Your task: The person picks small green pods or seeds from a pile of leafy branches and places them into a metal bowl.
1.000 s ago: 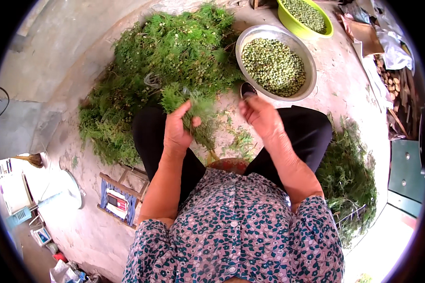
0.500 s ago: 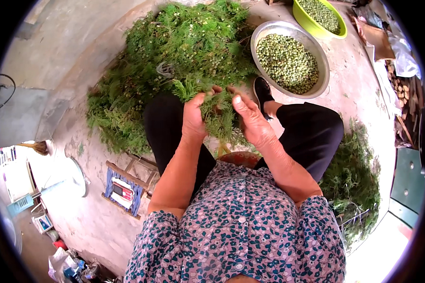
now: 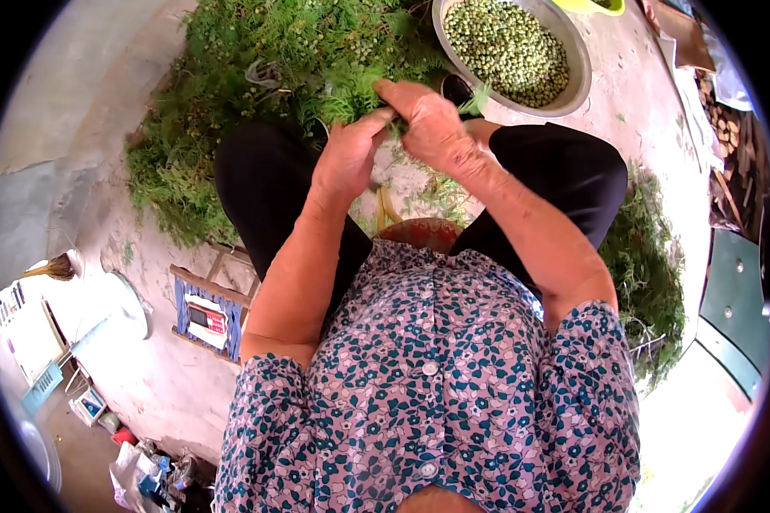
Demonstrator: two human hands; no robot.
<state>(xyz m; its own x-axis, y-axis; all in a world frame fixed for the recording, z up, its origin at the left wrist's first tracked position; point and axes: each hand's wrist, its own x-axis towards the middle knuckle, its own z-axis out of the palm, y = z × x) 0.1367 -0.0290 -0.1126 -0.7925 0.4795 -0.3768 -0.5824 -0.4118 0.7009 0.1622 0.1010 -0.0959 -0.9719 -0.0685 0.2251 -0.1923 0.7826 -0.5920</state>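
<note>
A feathery evergreen sprig (image 3: 353,96) is pinched in my left hand (image 3: 348,158), its bright fronds pointing away from me. My right hand (image 3: 434,128) meets the left one, its fingers bent in at the base of the sprig. A little more greenery (image 3: 476,100) sticks out past the right hand's far side. Just beyond both hands lies a big heap of cut evergreen branches (image 3: 173,175) dotted with small green cones. To the far right stands a wide metal basin (image 3: 583,73) holding many small green cones (image 3: 509,51). The fingertips are partly hidden behind one another.
A lime-green basin (image 3: 586,5) shows at the top edge. More cut branches (image 3: 646,274) lie by my right side. At left are a small wooden stool (image 3: 205,312) with blue strapping and a broom (image 3: 56,268). Stacked firewood (image 3: 727,128) stands far right.
Both hands have moved away from me and closer together, the right one now reaching over to the left. The view has shifted, so the heap and basins sit higher.
</note>
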